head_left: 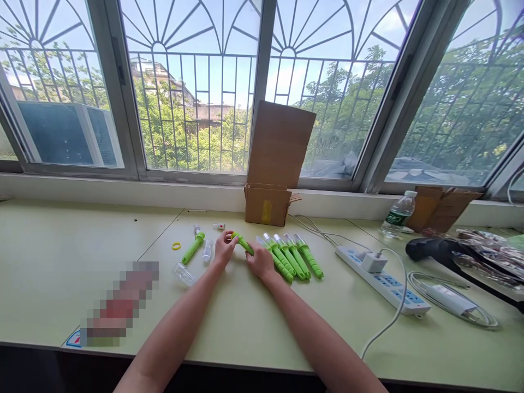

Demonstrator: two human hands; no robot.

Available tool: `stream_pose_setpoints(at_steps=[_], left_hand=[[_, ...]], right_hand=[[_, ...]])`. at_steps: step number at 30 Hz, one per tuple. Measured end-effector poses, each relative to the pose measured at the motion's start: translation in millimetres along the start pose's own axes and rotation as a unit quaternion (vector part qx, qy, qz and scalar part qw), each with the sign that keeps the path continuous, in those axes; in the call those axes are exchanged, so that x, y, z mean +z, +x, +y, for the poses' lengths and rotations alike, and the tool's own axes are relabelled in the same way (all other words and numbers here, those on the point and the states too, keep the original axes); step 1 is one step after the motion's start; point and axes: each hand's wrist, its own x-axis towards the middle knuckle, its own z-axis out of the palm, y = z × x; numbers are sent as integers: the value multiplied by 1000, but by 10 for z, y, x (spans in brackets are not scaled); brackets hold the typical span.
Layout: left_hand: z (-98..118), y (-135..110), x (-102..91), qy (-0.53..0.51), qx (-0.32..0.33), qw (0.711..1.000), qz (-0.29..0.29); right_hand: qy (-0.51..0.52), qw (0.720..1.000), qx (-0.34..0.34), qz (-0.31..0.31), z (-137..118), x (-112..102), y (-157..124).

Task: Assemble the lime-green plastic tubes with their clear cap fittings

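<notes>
Far left on the pale green tabletop, a pixelated patch is hiding whatever is under it. Moving right: a yellow ring is lying loose, a clear plastic cup is lying on its side, and a spare green handle is resting just behind it with a clear tip on its far end. A clear tube is sitting beside that handle; a small clear cap with a red mark is lying farther back.

Left hand is pinching the yellow-collared far end of the working green handle. That handle is sitting between both hands, slanting down to the right. Right hand is wrapping its near end, fingers closed on it.

An open cardboard box is standing behind the hands against the sill. Just right of the right hand, a row of clear-capped green handles is lying side by side, partly hidden by the hand. Farther right, a white power strip is carrying a plugged-in charger; a water bottle is standing behind it, and a coiled cable is lying to its right.
</notes>
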Motion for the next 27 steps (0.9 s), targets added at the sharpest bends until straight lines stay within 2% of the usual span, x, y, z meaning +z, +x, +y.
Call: stream_pose_setpoints(at_steps=[8, 17, 27], left_hand=[[-78, 43, -10, 32, 15, 999, 7], [-74, 47, -25, 58, 17, 998, 7], [-23, 26, -30, -9, -18, 1000, -11]], right_hand=[[-14, 1000, 0, -3, -14, 1, -11], [-20, 1000, -2, 0, -8, 19, -5], [-31, 999, -3, -15, -27, -10, -7]])
